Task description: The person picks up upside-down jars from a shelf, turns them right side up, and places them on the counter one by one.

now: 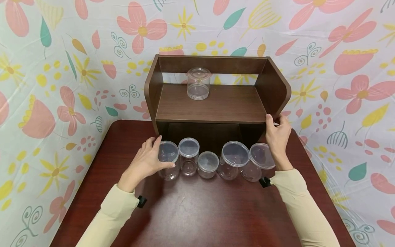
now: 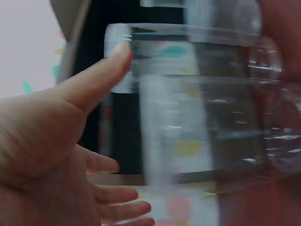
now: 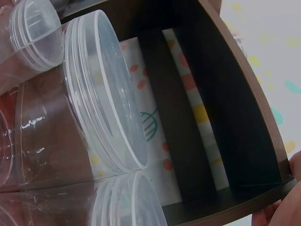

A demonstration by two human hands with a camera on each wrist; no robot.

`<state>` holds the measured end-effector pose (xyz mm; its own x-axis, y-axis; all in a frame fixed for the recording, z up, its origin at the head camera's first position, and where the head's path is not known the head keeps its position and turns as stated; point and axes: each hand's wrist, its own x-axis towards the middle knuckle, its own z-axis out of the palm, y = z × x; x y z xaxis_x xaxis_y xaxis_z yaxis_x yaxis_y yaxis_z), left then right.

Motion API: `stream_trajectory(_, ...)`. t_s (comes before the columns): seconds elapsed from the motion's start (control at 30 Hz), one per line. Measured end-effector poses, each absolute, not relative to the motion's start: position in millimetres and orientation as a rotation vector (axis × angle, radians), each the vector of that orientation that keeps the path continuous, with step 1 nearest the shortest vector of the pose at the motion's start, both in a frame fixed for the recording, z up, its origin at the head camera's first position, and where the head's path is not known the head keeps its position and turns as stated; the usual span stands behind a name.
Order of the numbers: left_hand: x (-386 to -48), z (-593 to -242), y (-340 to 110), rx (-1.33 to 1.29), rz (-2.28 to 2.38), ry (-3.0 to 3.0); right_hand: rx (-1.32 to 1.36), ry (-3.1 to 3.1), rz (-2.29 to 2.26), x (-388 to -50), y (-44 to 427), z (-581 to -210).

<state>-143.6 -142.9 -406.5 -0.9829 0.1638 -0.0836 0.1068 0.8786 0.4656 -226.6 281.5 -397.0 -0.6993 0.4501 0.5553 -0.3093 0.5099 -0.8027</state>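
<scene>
My left hand (image 1: 146, 159) is beside the leftmost clear plastic jar (image 1: 169, 173), with thumb and fingers spread. In the left wrist view its thumb overlaps a jar lid (image 2: 118, 56); whether it touches is unclear. My right hand (image 1: 277, 135) grips the right side of the brown wooden shelf (image 1: 213, 108), thumb in front and fingers around the panel edge. Between the hands stand more lidded jars in a row: a slim one (image 1: 189, 161), a short one (image 1: 208, 168), a wide one (image 1: 229, 168) and one (image 1: 253, 169) partly hidden by my right wrist.
Another clear jar (image 1: 198, 85) stands on the upper board of the shelf. Below that board is a dark lower compartment (image 1: 203, 132), behind the row of jars. The reddish-brown table (image 1: 191, 216) carries everything. A flower-patterned cloth (image 1: 74, 113) hangs behind and at both sides.
</scene>
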Motion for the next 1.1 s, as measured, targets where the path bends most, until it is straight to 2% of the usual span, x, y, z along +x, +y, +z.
stream_trajectory(0.33,-138,-322,-150,0.344,0.78,2.927,-0.115,-1.981,1.267,-227,281,-396)
stream_trajectory(0.57,-157,-275,-137,0.531,1.039,2.945,-0.141,-1.985,1.244,-227,281,-396)
stream_trajectory(0.8,-189,-254,-112,0.518,1.236,2.923,-0.131,-1.975,1.251,-228,281,-397)
stream_trajectory(1.1,-237,-250,-88,0.484,1.207,2.946,-0.113,-1.972,1.254,-227,280,-398)
